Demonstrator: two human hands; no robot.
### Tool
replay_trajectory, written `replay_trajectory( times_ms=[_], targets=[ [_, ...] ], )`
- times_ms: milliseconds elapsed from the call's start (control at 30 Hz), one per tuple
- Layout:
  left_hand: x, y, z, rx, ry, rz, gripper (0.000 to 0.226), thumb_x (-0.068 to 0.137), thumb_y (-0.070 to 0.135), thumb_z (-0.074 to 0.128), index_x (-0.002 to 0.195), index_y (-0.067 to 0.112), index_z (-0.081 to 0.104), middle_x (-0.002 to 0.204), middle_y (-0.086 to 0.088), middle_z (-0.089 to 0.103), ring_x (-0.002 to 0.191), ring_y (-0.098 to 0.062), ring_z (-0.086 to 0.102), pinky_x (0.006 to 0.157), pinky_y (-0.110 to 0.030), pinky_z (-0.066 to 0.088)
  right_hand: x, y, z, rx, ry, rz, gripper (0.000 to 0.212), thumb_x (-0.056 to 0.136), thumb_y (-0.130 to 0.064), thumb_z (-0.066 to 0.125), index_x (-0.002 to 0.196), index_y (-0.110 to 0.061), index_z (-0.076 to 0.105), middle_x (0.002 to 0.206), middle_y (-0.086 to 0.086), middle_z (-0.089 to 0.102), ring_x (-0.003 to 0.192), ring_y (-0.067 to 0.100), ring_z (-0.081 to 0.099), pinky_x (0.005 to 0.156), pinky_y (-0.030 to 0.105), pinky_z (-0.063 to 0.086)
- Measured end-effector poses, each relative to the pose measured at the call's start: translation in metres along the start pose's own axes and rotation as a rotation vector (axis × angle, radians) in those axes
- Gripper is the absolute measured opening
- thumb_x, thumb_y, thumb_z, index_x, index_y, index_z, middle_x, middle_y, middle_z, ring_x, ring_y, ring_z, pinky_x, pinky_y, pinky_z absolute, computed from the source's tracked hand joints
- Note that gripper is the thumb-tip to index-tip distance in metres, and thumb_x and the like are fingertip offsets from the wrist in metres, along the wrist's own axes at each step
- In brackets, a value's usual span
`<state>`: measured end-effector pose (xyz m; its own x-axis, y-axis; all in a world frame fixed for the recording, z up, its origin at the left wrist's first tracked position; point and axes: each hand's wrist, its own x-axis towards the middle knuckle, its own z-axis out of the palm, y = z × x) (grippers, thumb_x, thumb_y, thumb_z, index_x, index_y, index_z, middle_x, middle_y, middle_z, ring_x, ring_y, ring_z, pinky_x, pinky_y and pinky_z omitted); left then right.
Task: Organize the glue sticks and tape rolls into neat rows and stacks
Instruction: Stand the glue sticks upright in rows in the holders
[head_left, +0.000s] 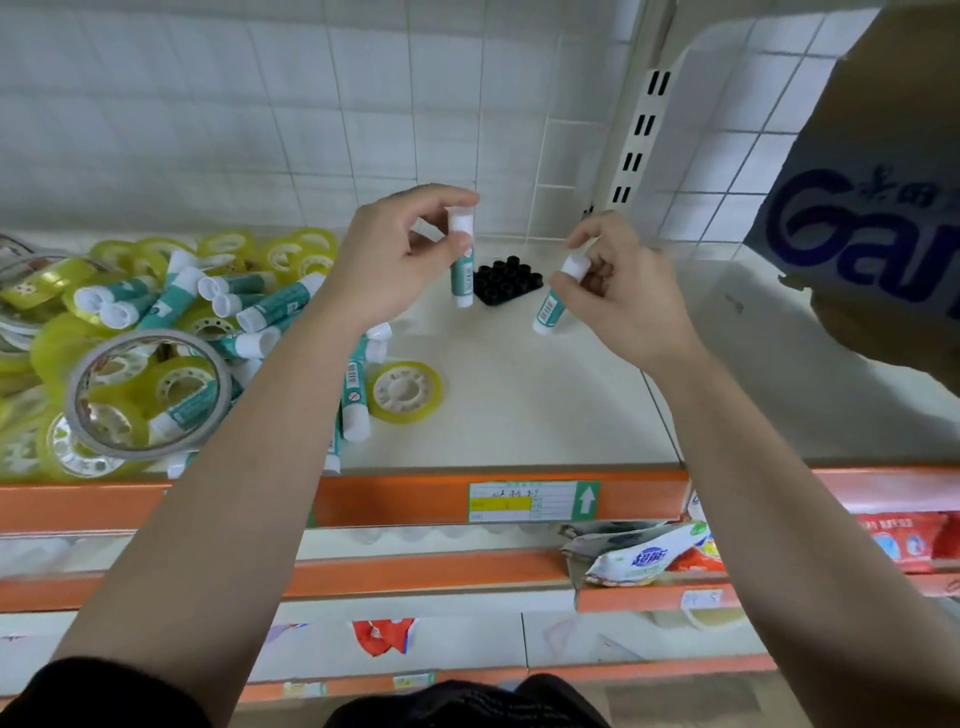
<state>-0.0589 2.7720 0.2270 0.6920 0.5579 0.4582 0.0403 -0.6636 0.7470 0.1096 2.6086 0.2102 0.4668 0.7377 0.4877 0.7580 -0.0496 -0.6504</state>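
Note:
My left hand (400, 254) pinches a teal-and-white glue stick (462, 267) by its white cap, holding it upright above the shelf. My right hand (618, 291) pinches a second glue stick (553, 306) by its cap, tilted with its base down to the left. Between the two sticks sits a black holder tray (506, 280) with round sockets. A jumbled pile of glue sticks (260, 312) and yellow tape rolls (218, 254) fills the shelf's left side. One clear tape ring (150, 389) lies on the pile. A single yellow tape roll (405, 391) lies flat near the middle.
The white shelf (545, 405) has an orange front rail (415, 499) with a price label (532, 500). A cardboard box (872, 218) with blue lettering stands at the right. A slotted upright (639, 140) runs up the tiled back wall. Packets lie on lower shelves.

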Motion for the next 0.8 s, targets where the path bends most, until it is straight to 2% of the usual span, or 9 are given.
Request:
replay_trajectory(
  times_ms=[100,200,300,433,533,700,800],
  targets=[
    [0.005,0.002,0.003,-0.02,-0.021,-0.039,0.019,0.084,0.021,0.075,0.103,0.019,0.07,0.095,-0.003,0.066,0.067,-0.01,0.063,0.065,-0.014,0.043,0.001,0.003,0.001,0.025,0.01,0.017,0.018,0.085,-0.015,0.07,0.099,-0.014,0.058,0.068,-0.006,0.057,0.057,0.004,0.05,0.06,0.018,0.04],
    [0.012,0.004,0.006,-0.031,-0.025,-0.059,0.021,0.077,0.023,0.083,0.09,0.016,0.067,0.089,0.004,0.066,0.069,-0.007,0.062,0.067,-0.018,0.048,0.006,0.004,-0.001,-0.003,0.0,0.019,0.016,0.085,-0.015,0.069,0.094,-0.022,0.058,0.068,-0.011,0.056,0.057,0.002,0.051,0.059,0.011,0.037],
    [0.021,0.005,0.008,0.002,0.003,-0.083,0.029,0.072,0.027,0.085,0.087,0.015,0.063,0.083,0.01,0.067,0.064,0.0,0.058,0.065,-0.016,0.048,0.011,0.004,-0.005,-0.045,0.0,0.008,0.014,0.085,-0.015,0.069,0.094,-0.021,0.06,0.067,-0.013,0.056,0.059,0.0,0.053,0.058,0.008,0.038],
    [0.029,0.004,0.011,-0.031,0.055,-0.117,0.034,0.07,0.023,0.087,0.09,0.012,0.061,0.075,0.003,0.066,0.061,-0.005,0.056,0.062,-0.03,0.054,0.019,0.007,-0.006,-0.091,0.003,0.004,0.016,0.083,-0.014,0.068,0.099,-0.015,0.064,0.07,-0.013,0.059,0.062,-0.001,0.055,0.061,0.007,0.039],
    [0.036,-0.001,0.013,-0.008,0.07,-0.124,0.037,0.072,0.022,0.086,0.1,0.016,0.062,0.079,-0.009,0.064,0.067,-0.015,0.059,0.062,-0.035,0.059,0.021,0.012,-0.005,-0.085,0.011,-0.007,0.017,0.083,-0.015,0.069,0.1,-0.016,0.065,0.07,-0.014,0.059,0.065,-0.001,0.056,0.064,0.009,0.042],
    [0.053,-0.017,0.025,0.079,0.132,-0.161,0.029,0.069,0.024,0.087,0.09,0.017,0.068,0.073,-0.004,0.065,0.067,-0.024,0.061,0.069,-0.043,0.058,0.017,0.021,0.001,-0.055,0.059,-0.033,0.017,0.084,-0.014,0.07,0.101,-0.014,0.065,0.073,-0.016,0.059,0.068,0.005,0.058,0.069,0.021,0.05],
    [0.059,-0.02,0.036,0.139,0.149,-0.155,0.033,0.066,0.028,0.088,0.089,0.015,0.068,0.074,-0.004,0.066,0.069,-0.025,0.062,0.072,-0.041,0.055,0.016,0.023,0.005,-0.041,0.068,-0.042,0.017,0.084,-0.013,0.07,0.101,-0.016,0.066,0.073,-0.017,0.058,0.068,0.006,0.058,0.071,0.028,0.053]
  ],
)
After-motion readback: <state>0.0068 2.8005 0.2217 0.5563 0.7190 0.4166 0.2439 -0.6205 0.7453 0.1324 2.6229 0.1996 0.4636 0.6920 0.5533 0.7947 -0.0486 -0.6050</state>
